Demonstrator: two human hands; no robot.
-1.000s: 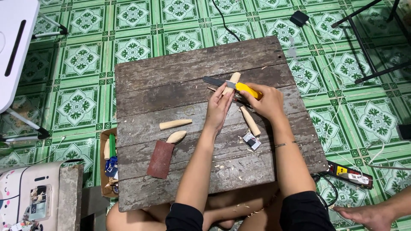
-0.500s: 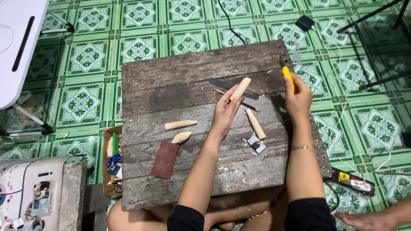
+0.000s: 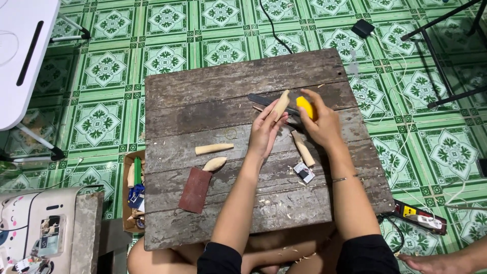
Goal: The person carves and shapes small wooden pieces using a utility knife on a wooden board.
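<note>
My left hand (image 3: 264,133) holds a pale carved wooden piece (image 3: 280,103) upright over the weathered wooden board (image 3: 238,81). My right hand (image 3: 320,127) grips a yellow-handled knife (image 3: 305,106) right beside that piece. A dark flat blade (image 3: 259,99) lies on the board just behind both hands. Three more pale wooden pieces rest on the board: one (image 3: 214,148) and a shorter one (image 3: 214,164) to the left, one (image 3: 303,148) under my right wrist. A reddish-brown sandpaper sheet (image 3: 195,190) lies near the front left.
A small black-and-white item (image 3: 303,172) lies by my right forearm. A cardboard box (image 3: 134,190) of tools stands left of the board. A power strip (image 3: 420,217) and cables lie on the green tiled floor at right. Another person's hand (image 3: 441,262) shows at bottom right. A white table (image 3: 20,50) stands at upper left.
My right hand swung out to the right with the knife half a second ago and has come back against the wooden piece. My left hand kept holding that piece.
</note>
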